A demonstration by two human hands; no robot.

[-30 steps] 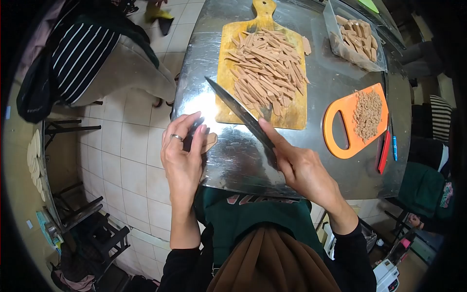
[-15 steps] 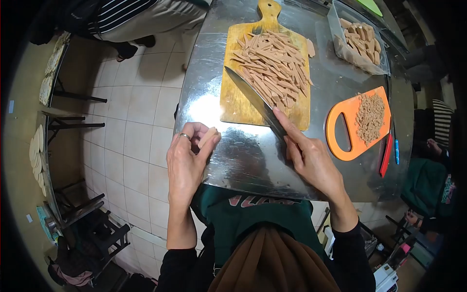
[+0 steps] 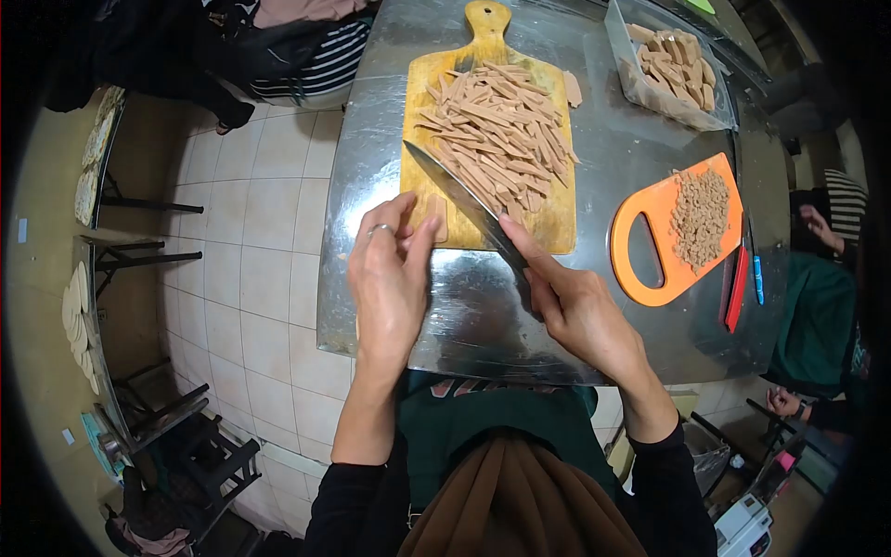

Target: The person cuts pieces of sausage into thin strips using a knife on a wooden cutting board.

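Observation:
My right hand [image 3: 580, 311] is shut on a kitchen knife [image 3: 455, 186], index finger along the spine. The blade slants across the lower part of a wooden cutting board [image 3: 557, 223]. A pile of pinkish-brown strips [image 3: 501, 130], looking like luncheon meat, covers the board's middle. At its lower left corner a thin slice of the same meat [image 3: 438, 219] lies flat, left of the blade. My left hand [image 3: 390, 265] wears a ring and hovers at that corner, bent fingers and thumb apart, the thumb tip against or just beside the slice.
A clear plastic tub [image 3: 664, 97] of meat pieces stands at the back right. On the right, an orange cutting board [image 3: 636, 292] carries finely chopped meat, beside a red-handled tool [image 3: 736, 292] and a blue pen-like item [image 3: 758, 278]. Other people stand at the left and right edges.
My left hand has moved right and up onto the board's corner. The slice it pinched now lies on the board. The knife keeps its place over the board; the whole view has shifted slightly.

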